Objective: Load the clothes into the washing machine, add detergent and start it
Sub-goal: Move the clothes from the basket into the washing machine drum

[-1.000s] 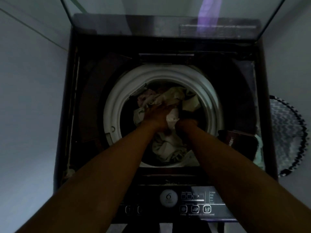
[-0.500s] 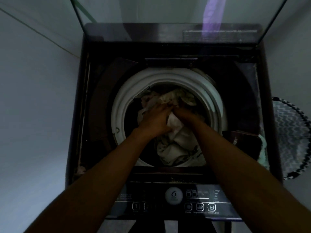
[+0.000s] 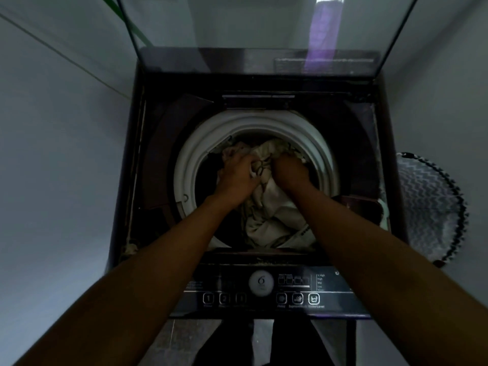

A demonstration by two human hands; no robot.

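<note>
A dark top-loading washing machine [image 3: 158, 154] stands in front of me with its glass lid [image 3: 264, 27] raised. Inside the white drum rim [image 3: 190, 159] lies a heap of pale clothes [image 3: 274, 204]. Both my hands are down in the drum on top of the heap. My left hand [image 3: 236, 177] has its fingers curled into the cloth. My right hand [image 3: 289, 171] presses into the cloth beside it, its fingers hidden in the folds. The control panel [image 3: 261, 289] with a round dial and several buttons lies near me.
A patterned laundry basket [image 3: 433, 207] stands to the right of the machine. A dark packet [image 3: 356, 207] rests on the machine's right ledge. Pale walls close in on the left and right. A green cord [image 3: 126, 25] runs at the upper left.
Both hands have moved further back in the drum, pushing the clothes down. The right hand has spread away from the left. The camera has drifted so the machine sits lower in view.
</note>
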